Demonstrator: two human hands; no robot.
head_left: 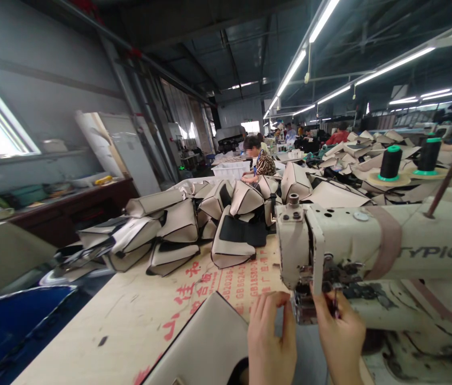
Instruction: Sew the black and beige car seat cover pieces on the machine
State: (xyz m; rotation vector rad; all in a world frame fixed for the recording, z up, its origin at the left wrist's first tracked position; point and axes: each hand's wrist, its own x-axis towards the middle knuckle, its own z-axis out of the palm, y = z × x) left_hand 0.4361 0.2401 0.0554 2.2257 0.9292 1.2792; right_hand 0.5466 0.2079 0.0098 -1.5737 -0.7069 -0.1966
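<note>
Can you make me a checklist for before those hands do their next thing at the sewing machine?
1. Left hand and right hand both at the sewing machine: ok.
2. Right hand's fingers away from the presser foot: not ok, they reach in beside it.
3. Thread on the black thread cones: ok.
4. Beige panel resting on the table: ok.
5. Fabric under the presser foot: cannot tell, too hidden.

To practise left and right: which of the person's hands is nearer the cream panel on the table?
Left. The left hand is at the edge of the cream panel; the right hand is farther away, beyond the left hand, at the sewing machine.
</note>
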